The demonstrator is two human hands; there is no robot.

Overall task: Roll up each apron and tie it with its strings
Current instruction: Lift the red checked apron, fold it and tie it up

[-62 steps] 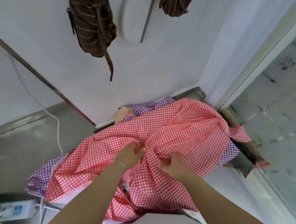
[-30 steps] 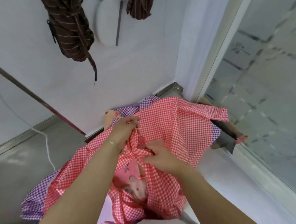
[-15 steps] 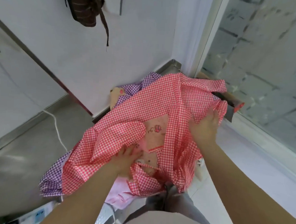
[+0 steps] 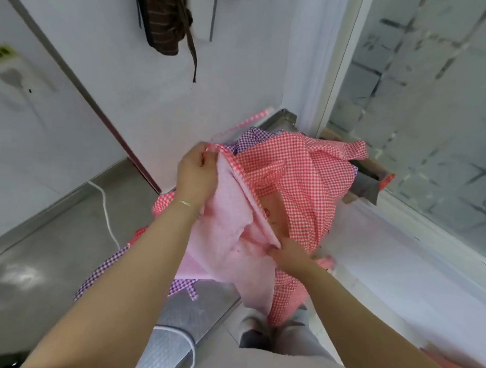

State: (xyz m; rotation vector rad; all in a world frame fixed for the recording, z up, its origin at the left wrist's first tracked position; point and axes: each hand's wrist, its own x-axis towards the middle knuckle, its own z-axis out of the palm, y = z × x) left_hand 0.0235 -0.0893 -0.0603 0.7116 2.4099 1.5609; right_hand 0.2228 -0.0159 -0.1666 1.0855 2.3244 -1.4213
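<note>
Head view, looking down into a corner: a grey brushed-steel counter (image 4: pixel 58 257) runs along a white wall (image 4: pixel 229 68), with a frosted glass partition (image 4: pixel 428 110) on the right and a white cable (image 4: pixel 105 208) trailing across the steel. A brown striped cloth (image 4: pixel 161 14) hangs on the wall above. The red-and-white gingham apron with pale pink lining (image 4: pixel 294 173) lies bunched at the counter's end, on top of a purple gingham apron (image 4: pixel 100 271). The left hand (image 4: pixel 196 175) pinches the apron's top edge, lifted, its red checked string (image 4: pixel 240 123) trailing toward the wall. The right hand (image 4: pixel 288 256) grips the folded edge lower down. Half a second ago both hands lay flatter on the spread cloth; now the lining is turned outward and the left hand has risen.
</note>
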